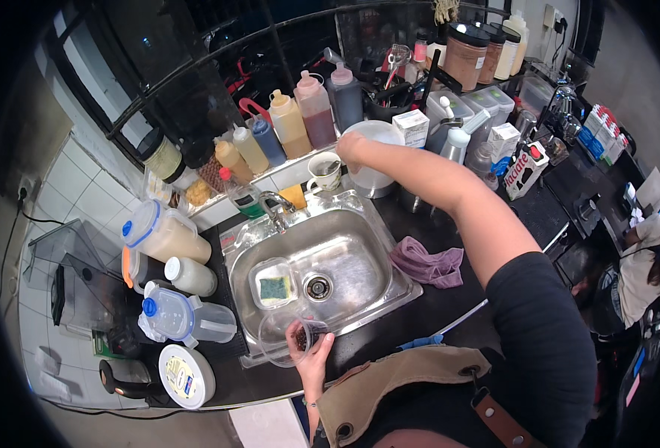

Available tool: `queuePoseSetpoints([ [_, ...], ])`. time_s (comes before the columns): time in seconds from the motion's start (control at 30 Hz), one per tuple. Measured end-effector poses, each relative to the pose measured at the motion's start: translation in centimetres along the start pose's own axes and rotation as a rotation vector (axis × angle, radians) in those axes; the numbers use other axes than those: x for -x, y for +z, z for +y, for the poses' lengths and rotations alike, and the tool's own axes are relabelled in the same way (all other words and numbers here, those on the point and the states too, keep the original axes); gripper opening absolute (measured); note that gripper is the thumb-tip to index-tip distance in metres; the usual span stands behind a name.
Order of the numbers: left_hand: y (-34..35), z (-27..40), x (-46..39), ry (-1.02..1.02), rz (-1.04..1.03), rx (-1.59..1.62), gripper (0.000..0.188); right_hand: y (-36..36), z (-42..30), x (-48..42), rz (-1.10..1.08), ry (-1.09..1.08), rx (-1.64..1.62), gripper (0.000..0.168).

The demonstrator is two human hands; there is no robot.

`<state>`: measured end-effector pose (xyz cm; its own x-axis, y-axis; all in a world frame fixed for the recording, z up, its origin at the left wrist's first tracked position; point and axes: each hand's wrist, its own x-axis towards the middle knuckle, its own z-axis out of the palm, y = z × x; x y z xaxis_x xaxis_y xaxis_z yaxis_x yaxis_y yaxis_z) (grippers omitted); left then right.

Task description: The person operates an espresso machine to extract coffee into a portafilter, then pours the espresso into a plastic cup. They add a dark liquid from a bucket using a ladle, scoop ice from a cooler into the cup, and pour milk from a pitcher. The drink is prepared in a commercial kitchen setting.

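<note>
My left hand [311, 358] grips a clear plastic cup [274, 343] over the near rim of the sink. Dark bits show inside the cup near its base, and the cup is tilted with its wide mouth to the left. At the counter's back, my right hand [353, 150] is bent down at the left rim of a translucent plastic tub [376, 182]. Its fingers are mostly hidden, so whether they hold anything is unclear. Just left of the tub stands a patterned mug [323, 178] with something in it.
The steel sink [352, 246] holds a square plastic container [257, 269] with a sponge [274, 288]. A purple cloth [428, 263] lies to its right. Lidded pitchers [212, 322] stand left. Squeeze bottles [313, 106] line the back ledge. Another person [646, 269] is at far right.
</note>
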<state>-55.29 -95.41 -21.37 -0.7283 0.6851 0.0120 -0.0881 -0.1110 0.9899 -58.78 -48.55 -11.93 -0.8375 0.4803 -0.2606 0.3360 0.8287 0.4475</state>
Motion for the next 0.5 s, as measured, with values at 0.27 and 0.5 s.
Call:
queuePoseSetpoints([
  [0.27, 2.3, 0.6, -0.6, -0.003, -0.008, 0.002, 0.062, -2.0, 1.4, 0.8, -0.126, -0.021, -0.06, 0.048],
  [0.5, 2.7, -0.7, -1.3, -0.05, -0.006, -0.013, 0.063, -2.7, 3.1, 0.3, -0.162, -0.053, -0.115, 0.044],
])
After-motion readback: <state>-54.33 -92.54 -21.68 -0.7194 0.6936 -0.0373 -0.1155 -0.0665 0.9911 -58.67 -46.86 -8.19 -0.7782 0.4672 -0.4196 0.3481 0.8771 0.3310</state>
